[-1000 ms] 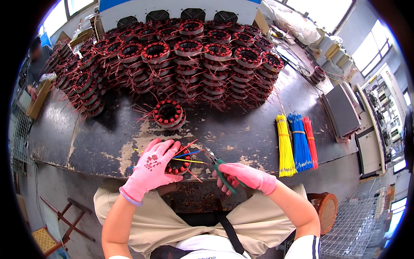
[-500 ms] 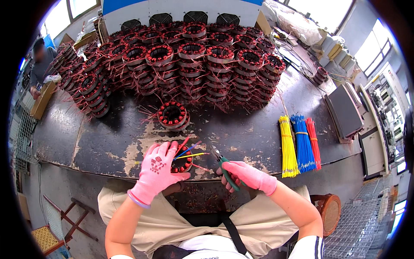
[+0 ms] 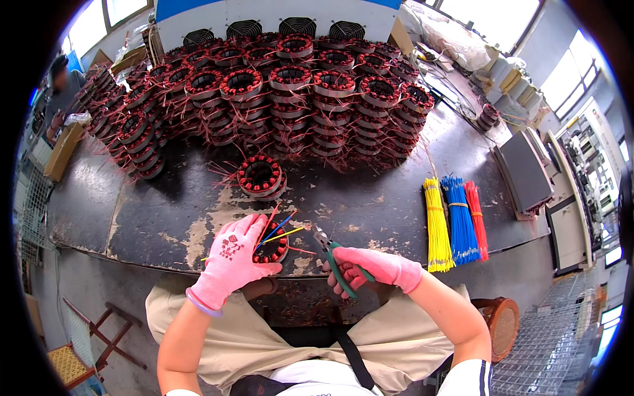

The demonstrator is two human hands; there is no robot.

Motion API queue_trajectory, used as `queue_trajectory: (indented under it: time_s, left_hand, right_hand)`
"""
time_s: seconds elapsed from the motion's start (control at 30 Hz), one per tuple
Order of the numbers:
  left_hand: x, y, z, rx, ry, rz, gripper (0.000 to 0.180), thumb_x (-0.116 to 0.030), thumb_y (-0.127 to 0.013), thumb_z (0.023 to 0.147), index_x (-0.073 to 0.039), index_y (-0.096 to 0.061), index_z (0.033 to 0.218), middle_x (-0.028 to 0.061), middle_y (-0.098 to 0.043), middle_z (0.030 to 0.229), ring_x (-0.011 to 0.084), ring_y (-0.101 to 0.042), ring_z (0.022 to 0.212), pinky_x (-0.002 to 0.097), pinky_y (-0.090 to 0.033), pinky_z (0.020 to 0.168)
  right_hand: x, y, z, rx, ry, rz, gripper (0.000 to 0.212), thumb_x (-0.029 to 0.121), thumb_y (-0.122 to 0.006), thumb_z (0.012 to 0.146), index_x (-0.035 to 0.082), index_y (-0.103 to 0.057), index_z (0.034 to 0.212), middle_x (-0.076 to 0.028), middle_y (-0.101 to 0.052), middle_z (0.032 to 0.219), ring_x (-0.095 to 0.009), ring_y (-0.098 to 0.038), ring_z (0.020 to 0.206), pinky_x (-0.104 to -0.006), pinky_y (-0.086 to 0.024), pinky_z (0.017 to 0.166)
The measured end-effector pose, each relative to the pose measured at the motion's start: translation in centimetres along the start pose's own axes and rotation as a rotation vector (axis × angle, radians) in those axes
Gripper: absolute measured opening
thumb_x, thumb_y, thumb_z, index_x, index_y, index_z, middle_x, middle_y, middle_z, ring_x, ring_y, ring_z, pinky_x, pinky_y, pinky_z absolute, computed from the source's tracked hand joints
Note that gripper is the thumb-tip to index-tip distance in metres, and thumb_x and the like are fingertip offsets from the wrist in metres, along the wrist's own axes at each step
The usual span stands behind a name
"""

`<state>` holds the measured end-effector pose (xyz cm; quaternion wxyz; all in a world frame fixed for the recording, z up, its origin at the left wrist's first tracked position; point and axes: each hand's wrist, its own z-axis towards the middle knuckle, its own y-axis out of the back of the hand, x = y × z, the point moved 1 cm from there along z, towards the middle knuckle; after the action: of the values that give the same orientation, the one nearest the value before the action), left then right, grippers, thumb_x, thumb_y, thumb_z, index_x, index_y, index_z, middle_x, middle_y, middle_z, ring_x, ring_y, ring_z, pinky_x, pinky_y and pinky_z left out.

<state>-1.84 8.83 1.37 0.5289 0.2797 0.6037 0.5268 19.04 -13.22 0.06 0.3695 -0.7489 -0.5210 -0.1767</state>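
Observation:
My left hand (image 3: 234,254), in a pink glove, is closed around the left side of a motor stator (image 3: 280,249) at the bench's front edge. Red, blue and yellow wires (image 3: 284,233) fan out from the stator beside my fingers. In my gloved right hand (image 3: 370,267) are green-handled pliers (image 3: 337,265), jaws pointing up and away from me, just right of the yellow wire's tip and apart from it. Their handles are spread. Farther back lies a short stack of red-wound stators (image 3: 260,177).
Tall stacks of stators (image 3: 290,79) fill the back of the bench (image 3: 165,218). To the right lie tied bundles of yellow (image 3: 437,228), blue (image 3: 461,221) and red wires (image 3: 477,221). A person (image 3: 63,92) is at the far left, near a cardboard box (image 3: 64,150).
The pliers' handles have spread wider and their jaws sit apart from the yellow wire's tip. My left hand still holds the stator. The whole view has shifted slightly.

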Motion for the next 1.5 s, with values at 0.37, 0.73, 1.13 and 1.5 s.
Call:
queue_trajectory:
  time_s: [0.37, 0.73, 1.13, 1.5]
  left_hand:
    - [0.2, -0.3, -0.2, -0.017, -0.024, -0.003, 0.098, -0.048, -0.087, 0.065, 0.0, -0.05, 0.142, 0.0201, -0.053, 0.141, 0.0376, -0.051, 0.13, 0.0474, -0.039, 0.111]
    - [0.0, 0.0, 0.1, 0.004, -0.005, -0.022, 0.098, -0.046, -0.088, 0.065, -0.001, -0.05, 0.143, 0.0202, -0.052, 0.142, 0.0394, -0.052, 0.128, 0.0474, -0.04, 0.111]
    - [-2.3, -0.1, 0.5, 0.042, 0.2, 0.166, 0.105, -0.06, -0.082, 0.066, 0.004, -0.046, 0.142, 0.017, -0.055, 0.117, 0.0345, -0.06, 0.107, 0.045, -0.047, 0.094]
    - [-2.5, -0.9, 0.4, -0.039, 0.219, 0.203, 0.102, -0.064, -0.082, 0.065, 0.005, -0.05, 0.132, 0.0169, -0.058, 0.114, 0.0334, -0.063, 0.103, 0.0437, -0.048, 0.09]
  right_hand:
    - [0.7, -1.2, 0.5, -0.1, 0.057, -0.088, 0.053, 0.047, -0.046, 0.105, 0.002, -0.057, 0.13, -0.01, -0.067, 0.099, -0.019, -0.068, 0.084, -0.0319, -0.058, 0.075]
    - [0.7, -1.0, 0.5, -0.125, 0.051, -0.079, 0.052, 0.047, -0.048, 0.105, 0.001, -0.058, 0.128, -0.009, -0.066, 0.094, -0.018, -0.067, 0.081, -0.0301, -0.057, 0.072]
    - [0.1, 0.1, -0.8, -0.064, 0.069, 0.057, 0.063, 0.053, -0.047, 0.103, 0.001, -0.051, 0.138, -0.012, -0.066, 0.115, -0.022, -0.068, 0.097, -0.0321, -0.056, 0.081]
    - [0.3, -1.0, -0.3, 0.002, -0.02, 0.007, 0.064, 0.054, -0.046, 0.103, 0.0, -0.054, 0.136, -0.016, -0.067, 0.113, -0.027, -0.069, 0.098, -0.0387, -0.057, 0.087]
